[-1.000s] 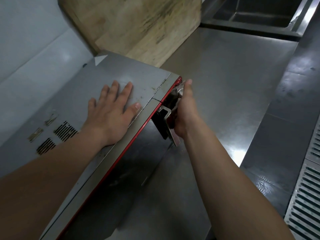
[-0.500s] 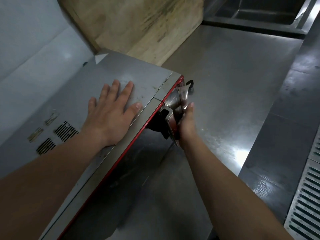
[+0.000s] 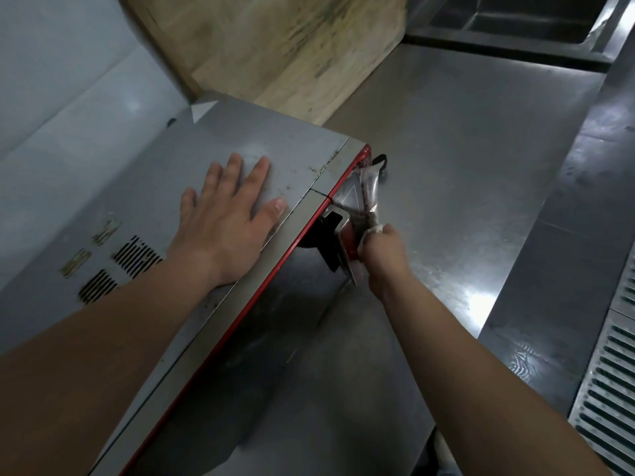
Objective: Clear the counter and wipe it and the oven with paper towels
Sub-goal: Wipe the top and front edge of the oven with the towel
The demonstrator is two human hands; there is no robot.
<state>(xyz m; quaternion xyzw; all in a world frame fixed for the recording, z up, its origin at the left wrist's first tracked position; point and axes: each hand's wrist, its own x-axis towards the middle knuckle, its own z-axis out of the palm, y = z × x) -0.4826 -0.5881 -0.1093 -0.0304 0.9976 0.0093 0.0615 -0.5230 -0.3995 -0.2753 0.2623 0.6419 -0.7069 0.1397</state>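
A grey oven (image 3: 275, 156) with red front trim stands on the steel counter (image 3: 464, 159). My left hand (image 3: 223, 228) lies flat on its top, fingers spread. At the front, my right hand (image 3: 381, 250) is curled in a fist around a wad of white paper towel (image 3: 372, 231) and holds it against the shiny door handle (image 3: 359, 192). Only a small edge of the towel shows between the fingers. The oven's front face is hidden from this angle.
A worn wooden board (image 3: 275, 46) leans on the wall behind the oven. A sink basin (image 3: 515, 18) sits at the far right of the counter. A slotted floor grate (image 3: 611, 389) runs along the right edge. Vent slots (image 3: 137, 259) mark the oven top.
My right hand has slid along the handle toward me, and the handle's far end now shows. My left hand has stayed flat on the oven top.
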